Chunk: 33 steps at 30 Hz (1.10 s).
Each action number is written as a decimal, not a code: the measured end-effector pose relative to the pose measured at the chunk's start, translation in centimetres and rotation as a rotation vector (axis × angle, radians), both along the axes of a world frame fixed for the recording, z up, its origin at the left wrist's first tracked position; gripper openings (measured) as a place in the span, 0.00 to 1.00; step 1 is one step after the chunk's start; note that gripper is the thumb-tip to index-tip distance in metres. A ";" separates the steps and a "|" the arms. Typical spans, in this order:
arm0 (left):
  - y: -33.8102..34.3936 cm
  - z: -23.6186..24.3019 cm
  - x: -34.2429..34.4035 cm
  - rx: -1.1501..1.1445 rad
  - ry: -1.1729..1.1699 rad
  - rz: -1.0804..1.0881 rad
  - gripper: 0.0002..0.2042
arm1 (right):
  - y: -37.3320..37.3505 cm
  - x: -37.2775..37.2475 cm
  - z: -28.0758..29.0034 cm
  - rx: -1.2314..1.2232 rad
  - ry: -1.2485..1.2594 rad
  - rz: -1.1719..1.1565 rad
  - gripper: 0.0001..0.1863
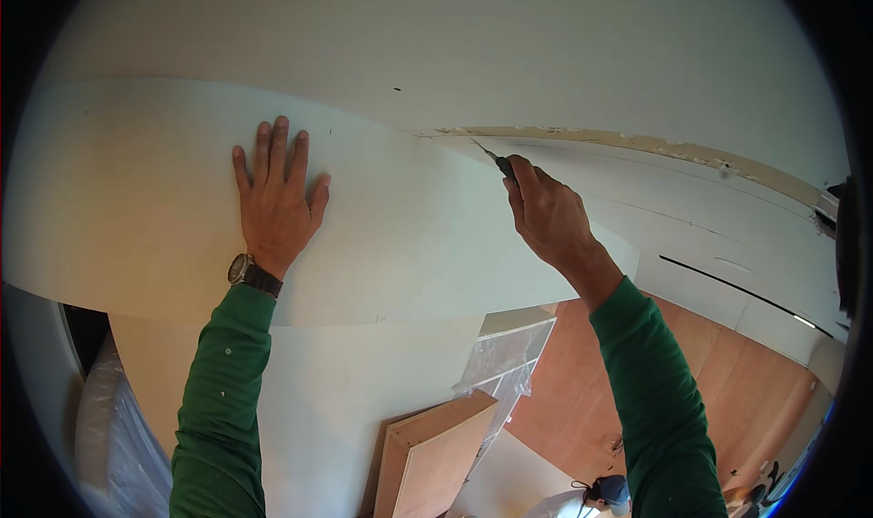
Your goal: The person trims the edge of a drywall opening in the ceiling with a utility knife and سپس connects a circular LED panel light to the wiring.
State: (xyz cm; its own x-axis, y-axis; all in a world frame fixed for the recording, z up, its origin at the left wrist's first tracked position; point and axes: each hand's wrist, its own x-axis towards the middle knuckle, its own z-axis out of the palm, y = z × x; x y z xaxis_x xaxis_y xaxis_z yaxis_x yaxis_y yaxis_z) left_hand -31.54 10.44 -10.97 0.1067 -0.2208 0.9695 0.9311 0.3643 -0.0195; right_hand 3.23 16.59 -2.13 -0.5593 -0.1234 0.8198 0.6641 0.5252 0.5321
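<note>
While left hand (277,209) lies splayed against white panel (136,181) | right hand (555,211) raised, clamped around thin-bladed tool (502,162)

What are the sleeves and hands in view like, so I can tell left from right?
Left sleeve and right sleeve are long and green; the left has small pale specks. A round watch on a dark strap is worn on the left only. Left grip and right grip are ungloved hands.

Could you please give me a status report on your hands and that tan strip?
Left hand flat on white panel. Right hand gripping dark-handled knife, tip near tan strip's left end, contact unclear. No obstruction visible at tip.
</note>
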 end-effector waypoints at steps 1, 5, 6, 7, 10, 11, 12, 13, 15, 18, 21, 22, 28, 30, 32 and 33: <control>-0.1 0.0 -0.1 -0.002 -0.004 0.004 0.28 | -0.1 -0.2 0.2 0.009 -0.004 -0.027 0.10; 0.1 -0.2 -0.2 0.004 -0.006 -0.001 0.28 | 0.1 -0.5 0.6 0.040 -0.021 -0.094 0.09; 0.1 -0.2 -0.1 0.004 -0.005 0.001 0.28 | 0.2 -0.6 0.8 0.045 -0.025 -0.106 0.09; 0.2 -0.2 0.0 0.005 -0.005 0.003 0.28 | 0.3 -0.6 0.8 0.050 -0.028 -0.119 0.09; 0.3 -0.1 0.0 0.002 -0.006 0.009 0.28 | 0.3 -0.8 0.8 0.047 -0.020 -0.175 0.09; 0.3 0.0 0.0 0.001 -0.007 0.012 0.28 | 0.2 -0.9 0.7 0.057 -0.015 -0.205 0.09; 0.3 0.0 0.0 -0.001 -0.008 0.018 0.28 | 0.0 -1.1 0.6 0.067 -0.010 -0.235 0.09; 0.2 0.0 0.1 -0.003 -0.010 0.023 0.28 | 0.0 -1.2 0.6 0.077 -0.005 -0.265 0.09; 0.5 0.0 0.2 -0.003 -0.008 0.022 0.28 | 0.0 -1.0 0.8 0.076 -0.013 -0.294 0.10; 0.6 0.1 0.4 -0.002 -0.010 0.024 0.29 | 0.3 -1.0 1.7 -0.049 -0.023 -0.231 0.11; 0.4 0.0 0.4 -0.013 -0.017 0.042 0.29 | -0.2 -1.5 1.8 -0.072 -0.026 -0.284 0.12; 0.3 -0.1 0.3 -0.015 -0.018 0.046 0.29 | -0.5 -1.9 1.6 -0.053 -0.026 -0.329 0.11; 0.9 0.2 0.7 0.036 -0.027 0.006 0.29 | -1.9 -2.7 2.5 -0.385 0.021 -0.259 0.11; 1.1 0.6 2.2 0.049 -0.068 -0.020 0.27 | -0.7 -2.5 2.3 -0.238 -0.003 -0.315 0.11; 0.4 1.6 4.5 0.044 -0.136 -0.035 0.23 | -0.2 -2.7 2.0 -0.178 -0.012 -0.332 0.11; 0.7 2.1 5.2 -0.005 -0.110 -0.176 0.21 | -0.4 -3.0 1.9 -0.186 -0.010 -0.322 0.11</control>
State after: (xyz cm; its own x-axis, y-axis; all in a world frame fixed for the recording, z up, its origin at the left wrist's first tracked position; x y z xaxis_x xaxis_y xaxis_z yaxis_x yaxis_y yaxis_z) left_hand -26.30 11.15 -8.83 -0.0399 -0.2214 0.9744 0.9769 0.1963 0.0846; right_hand 0.18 16.15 -0.21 -0.5534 0.2108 0.8058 0.8062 0.3788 0.4545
